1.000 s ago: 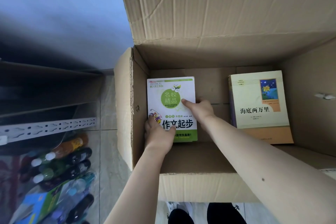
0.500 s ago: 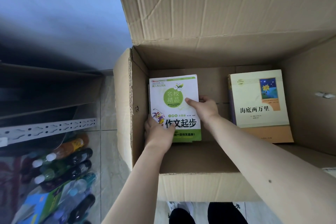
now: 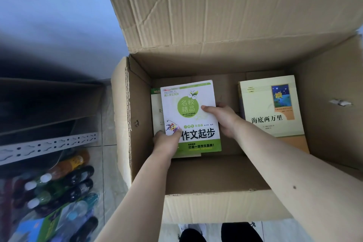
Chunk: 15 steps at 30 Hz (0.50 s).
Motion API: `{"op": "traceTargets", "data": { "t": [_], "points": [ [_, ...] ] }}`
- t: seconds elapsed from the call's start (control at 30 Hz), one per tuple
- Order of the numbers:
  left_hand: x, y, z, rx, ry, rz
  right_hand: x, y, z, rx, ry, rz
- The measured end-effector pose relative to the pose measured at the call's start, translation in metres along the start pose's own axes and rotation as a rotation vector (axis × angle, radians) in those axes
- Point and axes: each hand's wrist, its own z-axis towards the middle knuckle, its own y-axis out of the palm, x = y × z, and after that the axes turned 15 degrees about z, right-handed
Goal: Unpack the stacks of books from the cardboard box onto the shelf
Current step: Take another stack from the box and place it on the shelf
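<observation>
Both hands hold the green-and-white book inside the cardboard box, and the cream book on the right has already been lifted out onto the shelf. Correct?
Not quite. The head view shows the cream book lying inside the cardboard box. Both the left hand and right hand do hold the green-and-white book.

I look down into the open cardboard box (image 3: pixel 216 198). My left hand (image 3: pixel 167 141) grips the lower left corner of a white-and-green book (image 3: pixel 188 112), thumb on its cover, and my right hand (image 3: pixel 222 118) holds its right edge. Another book (image 3: pixel 157 112) shows beneath it. A cream book (image 3: pixel 269 108) lies apart on the right. Bottles (image 3: pixel 64 182) lie on the floor at left.
</observation>
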Motion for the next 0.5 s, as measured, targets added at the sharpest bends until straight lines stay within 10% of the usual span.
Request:
{"op": "traceTargets", "data": {
  "t": [0.5],
  "points": [
    [-0.016,-0.012,-0.008,-0.214,-0.019,-0.120,-0.018,-0.019,-0.014,-0.099,0.028,0.063]
  ]
}}
